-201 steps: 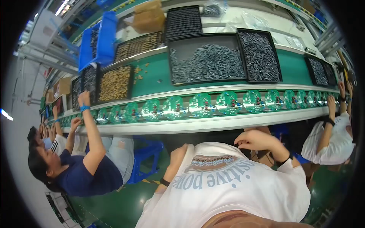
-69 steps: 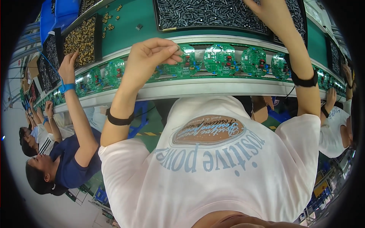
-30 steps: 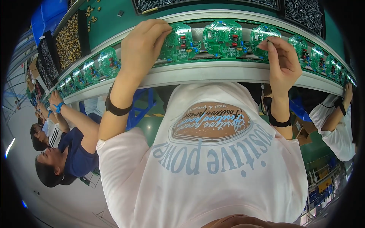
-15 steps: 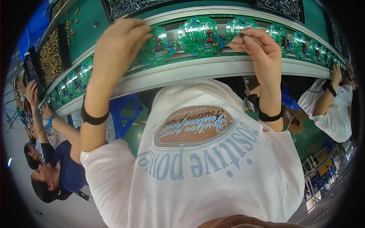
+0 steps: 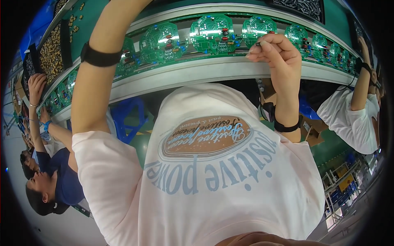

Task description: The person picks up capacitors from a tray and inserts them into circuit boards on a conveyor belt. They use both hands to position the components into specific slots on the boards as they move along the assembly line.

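My right hand point(image 5: 281, 53) is closed in a pinch over the front rail of the line, its fingertips on a small dark electronic component point(image 5: 258, 44). Just behind those fingers lies a green circuit board point(image 5: 252, 28). Another round-cornered board point(image 5: 209, 37), with red, blue and black parts on it, is left of the hand. My left forearm, wearing a black wrist strap point(image 5: 101, 56), reaches across the line and past the top edge of the picture, so the left hand itself is out of sight.
A pale metal rail point(image 5: 197, 70) runs along the near side of the board row. Beyond the line are a bin of grey components point(image 5: 301, 9) and, at left, a bin of yellowish ones point(image 5: 51, 55). Co-workers sit at both sides; a co-worker's hand point(image 5: 37, 84) is beside the left bins.
My left hand has moved up and away, beyond the top edge. My right hand keeps its pinch on the component, shifting slightly. The co-worker's arm on the right has risen.
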Available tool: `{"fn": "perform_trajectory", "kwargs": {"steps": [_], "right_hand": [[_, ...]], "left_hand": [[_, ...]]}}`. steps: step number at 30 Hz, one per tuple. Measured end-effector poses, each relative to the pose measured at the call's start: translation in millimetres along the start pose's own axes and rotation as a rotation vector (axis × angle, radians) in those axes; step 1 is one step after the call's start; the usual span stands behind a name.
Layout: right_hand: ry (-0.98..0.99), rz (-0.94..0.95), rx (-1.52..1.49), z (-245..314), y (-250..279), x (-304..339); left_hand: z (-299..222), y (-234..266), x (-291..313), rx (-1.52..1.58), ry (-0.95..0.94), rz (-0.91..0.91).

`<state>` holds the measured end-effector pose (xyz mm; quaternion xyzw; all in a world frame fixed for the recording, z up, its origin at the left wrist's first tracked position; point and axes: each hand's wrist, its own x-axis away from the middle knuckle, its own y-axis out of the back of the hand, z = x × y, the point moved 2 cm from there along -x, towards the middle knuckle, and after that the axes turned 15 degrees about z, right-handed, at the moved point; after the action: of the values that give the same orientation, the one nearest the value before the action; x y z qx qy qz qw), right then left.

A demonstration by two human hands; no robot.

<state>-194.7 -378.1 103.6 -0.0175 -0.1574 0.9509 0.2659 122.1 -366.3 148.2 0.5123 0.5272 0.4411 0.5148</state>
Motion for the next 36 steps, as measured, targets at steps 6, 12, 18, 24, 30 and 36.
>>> {"fn": "perform_trajectory", "kwargs": {"steps": [6,12,18,24,30,36], "right_hand": [[-0.02,-0.044,0.078,7,-11,0],[-0.015,-0.002,0.586,6,-21,-6],[0.21,0.168,1.21,3,-34,-25],[0.196,0.165,1.217,-8,-34,-27],[0.142,0.193,1.227,-3,-34,-30],[0.139,0.242,1.238,1,-35,-33]], "left_hand": [[0,-4,-8,-0.011,-0.024,-0.094],[3,1,-1,0.052,-0.059,-0.156],[-11,28,29,0.356,0.073,-0.07],[-33,25,90,0.923,0.307,0.022],[-39,8,152,1.049,0.311,-0.056],[-58,-6,176,1.465,0.468,-0.145]]}}
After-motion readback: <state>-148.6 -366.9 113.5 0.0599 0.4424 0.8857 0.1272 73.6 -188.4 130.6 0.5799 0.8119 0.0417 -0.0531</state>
